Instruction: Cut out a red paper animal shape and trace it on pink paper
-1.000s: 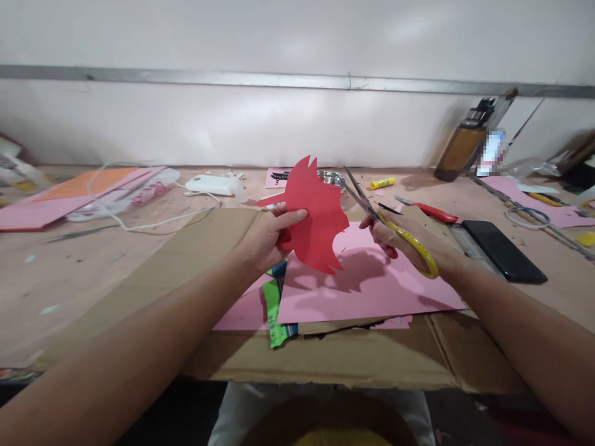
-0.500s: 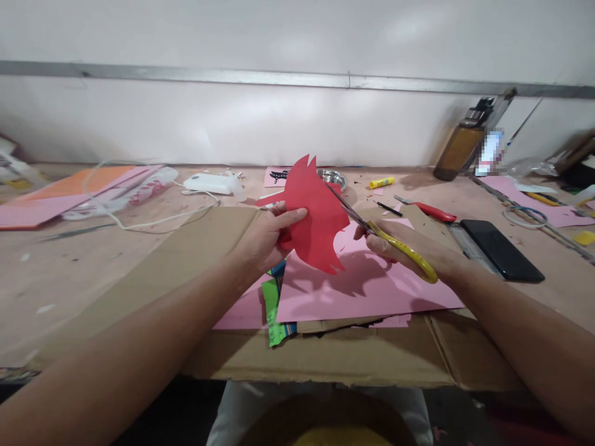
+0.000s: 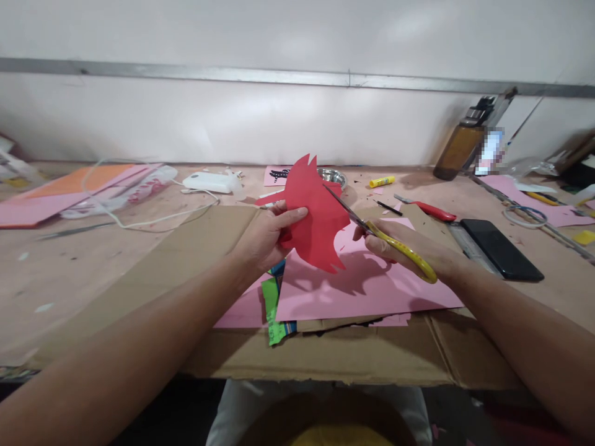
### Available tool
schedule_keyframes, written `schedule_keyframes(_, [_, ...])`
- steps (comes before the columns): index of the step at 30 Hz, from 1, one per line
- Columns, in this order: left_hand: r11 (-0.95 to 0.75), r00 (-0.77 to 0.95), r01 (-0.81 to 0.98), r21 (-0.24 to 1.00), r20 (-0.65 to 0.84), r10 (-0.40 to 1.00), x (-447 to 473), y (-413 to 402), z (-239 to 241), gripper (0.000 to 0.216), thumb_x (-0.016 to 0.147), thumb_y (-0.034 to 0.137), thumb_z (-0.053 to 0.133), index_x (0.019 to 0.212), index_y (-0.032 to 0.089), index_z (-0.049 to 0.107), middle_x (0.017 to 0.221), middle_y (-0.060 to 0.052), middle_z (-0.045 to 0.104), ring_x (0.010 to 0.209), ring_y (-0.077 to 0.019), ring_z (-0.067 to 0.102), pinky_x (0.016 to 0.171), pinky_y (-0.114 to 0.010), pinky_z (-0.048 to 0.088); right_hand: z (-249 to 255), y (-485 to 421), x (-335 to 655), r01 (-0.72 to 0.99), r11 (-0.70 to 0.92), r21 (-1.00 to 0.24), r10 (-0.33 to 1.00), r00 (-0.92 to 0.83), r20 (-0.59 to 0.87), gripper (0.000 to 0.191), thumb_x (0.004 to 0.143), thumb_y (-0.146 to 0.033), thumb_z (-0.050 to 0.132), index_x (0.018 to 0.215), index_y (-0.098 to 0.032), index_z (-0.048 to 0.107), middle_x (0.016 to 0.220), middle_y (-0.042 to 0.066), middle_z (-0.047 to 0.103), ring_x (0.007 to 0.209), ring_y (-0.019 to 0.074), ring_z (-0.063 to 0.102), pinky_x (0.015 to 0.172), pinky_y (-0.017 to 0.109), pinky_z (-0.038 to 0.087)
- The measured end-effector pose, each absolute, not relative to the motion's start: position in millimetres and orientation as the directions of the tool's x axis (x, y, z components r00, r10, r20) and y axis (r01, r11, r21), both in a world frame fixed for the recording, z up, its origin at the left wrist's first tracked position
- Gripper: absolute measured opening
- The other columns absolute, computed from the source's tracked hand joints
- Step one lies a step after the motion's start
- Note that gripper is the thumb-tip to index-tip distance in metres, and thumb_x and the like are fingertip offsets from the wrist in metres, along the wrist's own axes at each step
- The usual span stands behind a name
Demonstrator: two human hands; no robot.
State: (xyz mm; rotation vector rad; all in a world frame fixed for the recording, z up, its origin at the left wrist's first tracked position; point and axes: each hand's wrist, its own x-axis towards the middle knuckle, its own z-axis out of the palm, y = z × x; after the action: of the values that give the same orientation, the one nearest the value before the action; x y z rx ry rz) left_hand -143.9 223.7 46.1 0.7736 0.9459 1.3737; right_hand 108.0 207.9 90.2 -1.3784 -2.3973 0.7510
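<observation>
My left hand (image 3: 272,232) pinches the left side of a red paper cutout (image 3: 309,214), thumb on its front face. The cutout has pointed tips at its top and bottom and is held up above the table. In my right hand (image 3: 390,241) is a pair of scissors (image 3: 404,251) with yellow handles. Their blades reach up and left across the cutout's right edge; whether they are cutting into it I cannot tell. Beneath both hands lies a sheet of pink paper (image 3: 325,300), with the cutout's shadow on it.
Flattened cardboard (image 3: 372,356) covers the table's front edge. To the right lie a black phone (image 3: 502,249), a red-handled cutter (image 3: 434,212) and a black pencil (image 3: 388,207). Further back are a yellow glue stick (image 3: 382,181), a metal bowl (image 3: 335,178) and an amber bottle (image 3: 459,148).
Almost nothing differs. The cutout, the scissors and both hands keep nearly the same place, and the whole view has shifted very slightly.
</observation>
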Motion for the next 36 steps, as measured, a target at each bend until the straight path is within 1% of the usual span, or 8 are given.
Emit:
schedule_keyframes(6, [0.07,-0.044,-0.432,0.899,-0.098,0.994,-143.0,222.8,46.9,0.035,0.055,0.02,0.09,0.075,0.019,0.061,0.072,0.001,0.068,0.06,-0.0122,0.061,0.046,-0.021,0.04,92.4,207.5,107.3,0.75,0.454,-0.48,0.857,-0.515,0.006,0.024,0.091,-0.045,0.05,0.1,-0.026,0.062,0.071,0.0,0.061,0.063,0.0197,0.052,0.059,0.032,0.036])
schedule_keyframes(10, [0.07,-0.037,-0.415,0.907,-0.093,0.995,-143.6,222.9,45.9,0.035,0.055,0.022,0.091,0.075,0.019,0.062,0.072,0.002,0.068,0.061,-0.0117,0.062,0.048,-0.022,0.043,93.8,206.0,106.3,0.72,0.487,-0.494,0.845,-0.532,0.057,0.025,0.091,-0.048,0.051,0.095,-0.026,0.062,0.069,0.001,0.06,0.064,0.0198,0.052,0.06,0.033,0.035])
schedule_keyframes(13, [0.076,-0.025,-0.408,0.91,-0.094,0.995,-144.1,222.9,45.7,0.035,0.055,0.023,0.091,0.075,0.02,0.062,0.072,0.002,0.068,0.062,-0.012,0.062,0.048,-0.022,0.044,93.4,205.2,106.7,0.722,0.487,-0.491,0.841,-0.54,0.041,0.031,0.092,-0.052,0.047,0.092,-0.025,0.061,0.069,0.002,0.059,0.063,0.0192,0.05,0.058,0.033,0.034])
schedule_keyframes(19, [0.08,-0.037,-0.419,0.904,-0.105,0.994,-144.0,222.3,47.0,0.037,0.055,0.022,0.092,0.07,0.019,0.058,0.066,0.004,0.063,0.056,-0.0083,0.057,0.044,-0.02,0.036,94.3,204.4,107.4,0.732,0.488,-0.475,0.845,-0.532,0.048,0.038,0.091,-0.059,0.046,0.079,-0.025,0.056,0.069,0.002,0.056,0.06,0.0175,0.046,0.058,0.032,0.034])
schedule_keyframes(23, [0.077,-0.043,-0.404,0.912,-0.103,0.994,-144.0,222.1,47.4,0.036,0.055,0.022,0.091,0.072,0.02,0.059,0.066,0.003,0.063,0.056,-0.0099,0.057,0.044,-0.022,0.037,95.8,204.5,106.7,0.69,0.518,-0.506,0.818,-0.572,0.058,0.038,0.091,-0.058,0.047,0.073,-0.024,0.051,0.071,0.003,0.057,0.062,0.0179,0.046,0.059,0.033,0.036])
schedule_keyframes(28, [0.077,-0.031,-0.421,0.904,-0.1,0.995,-143.6,223.1,46.6,0.037,0.054,0.021,0.092,0.071,0.019,0.059,0.063,0.004,0.06,0.053,-0.0083,0.054,0.04,-0.02,0.032,95.2,205.5,107.2,0.689,0.509,-0.516,0.812,-0.583,0.023,0.039,0.091,-0.058,0.044,0.073,-0.023,0.048,0.073,0.003,0.056,0.064,0.0177,0.046,0.059,0.032,0.037])
schedule_keyframes(32, [0.067,-0.01,-0.432,0.899,-0.08,0.997,-143.6,224.1,45.5,0.038,0.051,0.021,0.093,0.067,0.018,0.058,0.062,0.003,0.061,0.049,-0.0064,0.051,0.037,-0.018,0.028,96.2,205.8,107.3,0.752,0.48,-0.452,0.836,-0.548,-0.023,0.034,0.091,-0.052,0.044,0.077,-0.023,0.052,0.071,0.001,0.055,0.063,0.0171,0.047,0.059,0.031,0.035])
schedule_keyframes(36, [0.067,-0.009,-0.436,0.897,-0.079,0.997,-144.0,224.9,44.5,0.036,0.053,0.02,0.092,0.072,0.017,0.061,0.067,0.002,0.065,0.053,-0.0091,0.057,0.039,-0.018,0.035,98.2,204.8,106.9,0.771,0.465,-0.435,0.841,-0.538,-0.057,0.033,0.092,-0.05,0.044,0.078,-0.022,0.053,0.073,0.001,0.057,0.064,0.0167,0.048,0.061,0.03,0.035])
